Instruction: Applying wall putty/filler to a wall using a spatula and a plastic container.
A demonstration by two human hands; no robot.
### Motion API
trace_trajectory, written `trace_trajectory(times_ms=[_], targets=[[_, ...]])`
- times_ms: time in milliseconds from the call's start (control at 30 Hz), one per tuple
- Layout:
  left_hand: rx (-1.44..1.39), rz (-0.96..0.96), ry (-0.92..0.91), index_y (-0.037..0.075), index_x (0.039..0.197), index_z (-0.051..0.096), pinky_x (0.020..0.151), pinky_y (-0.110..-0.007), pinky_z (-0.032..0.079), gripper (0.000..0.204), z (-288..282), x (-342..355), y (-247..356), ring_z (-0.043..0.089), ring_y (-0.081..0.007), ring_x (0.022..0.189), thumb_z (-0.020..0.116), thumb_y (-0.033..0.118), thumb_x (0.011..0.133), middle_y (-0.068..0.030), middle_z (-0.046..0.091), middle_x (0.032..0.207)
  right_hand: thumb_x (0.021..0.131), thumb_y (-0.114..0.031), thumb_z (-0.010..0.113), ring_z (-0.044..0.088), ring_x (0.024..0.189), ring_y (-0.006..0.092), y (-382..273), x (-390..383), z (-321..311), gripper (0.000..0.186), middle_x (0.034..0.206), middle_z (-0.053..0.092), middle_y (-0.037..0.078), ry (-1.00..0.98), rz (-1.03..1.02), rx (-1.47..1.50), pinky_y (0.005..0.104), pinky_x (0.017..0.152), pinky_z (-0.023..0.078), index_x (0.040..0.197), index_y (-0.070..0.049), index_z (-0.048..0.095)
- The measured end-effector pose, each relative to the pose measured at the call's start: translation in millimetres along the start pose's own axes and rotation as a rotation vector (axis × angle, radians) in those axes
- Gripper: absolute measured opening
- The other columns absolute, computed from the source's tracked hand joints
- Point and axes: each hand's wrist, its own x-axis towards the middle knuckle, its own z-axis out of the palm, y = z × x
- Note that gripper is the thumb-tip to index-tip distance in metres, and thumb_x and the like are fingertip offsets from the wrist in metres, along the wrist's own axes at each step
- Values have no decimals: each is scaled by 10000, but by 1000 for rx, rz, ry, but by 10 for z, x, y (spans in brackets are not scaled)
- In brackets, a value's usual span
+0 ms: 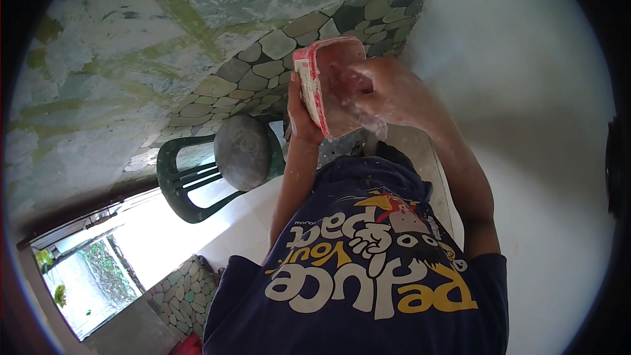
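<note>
My left hand (303, 115) grips a rectangular plastic tub (312, 95) from its left side and underside. Its rim is red, and whitish residue is caked over the outer wall. The tub is tilted, its opening turned towards the right. At that opening is my right hand (394, 92), its fingers curled and partly smeared by motion. A pale, blurred bit (378, 126) shows just below those fingers; what it is I cannot make out. The inside of the tub is pinkish and mostly hidden behind the right hand.
Left of my left forearm stands a dark green plastic chair (190, 177) with a round grey object (243, 151) on it. Ahead runs a wall with patchy green-grey paint (131, 59) and a band of stone cladding (276, 46). A white wall (532, 125) rises close on the right. A bright window (92, 283) is at lower left.
</note>
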Motion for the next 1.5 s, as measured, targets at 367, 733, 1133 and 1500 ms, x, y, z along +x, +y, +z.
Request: trace_trajectory(times_ms=[367, 733, 1133, 1500], targets=[[99, -7, 102, 73, 1239, 601, 894, -350, 538, 510, 55, 70, -170, 665, -182, 963, 478, 505, 998, -63, 687, 1087, 789, -57, 624, 622, 967, 418, -103, -143, -51, 317, 1003, 650, 227, -70, 87, -272, 469, 869, 506, 1105, -30, 624], [220, -99, 121, 69, 1263, 594, 863, -348, 563, 548, 69, 69, -238, 682, -179, 971, 510, 533, 984, -74, 687, 1138, 745, -68, 662, 668, 945, 286, 630, -91, -29, 401, 1038, 677, 193, -153, 60, 209, 375, 845, 525, 1122, 59, 617], [138, -197, 143, 57, 1307, 546, 922, -381, 539, 595, -125, -9, -191, 661, -218, 1057, 506, 551, 979, -106, 657, 1207, 797, 42, 603, 655, 1057, 210, 1220, -541, -32, 528, 1177, 650, 131, -74, 538, 1412, 354, 945, 543, 1316, 52, 508], [-146, -206, 81, 131, 1485, 382, 1090, -502, 407, 668, -286, -6, -166, 492, -309, 1317, 377, 588, 998, -97, 474, 1475, 840, -80, 730, 640, 973, 132, 698, -547, 289, 357, 1080, 660, 29, 216, 353, 1325, 289, 866, 499, 1167, -54, 591]])
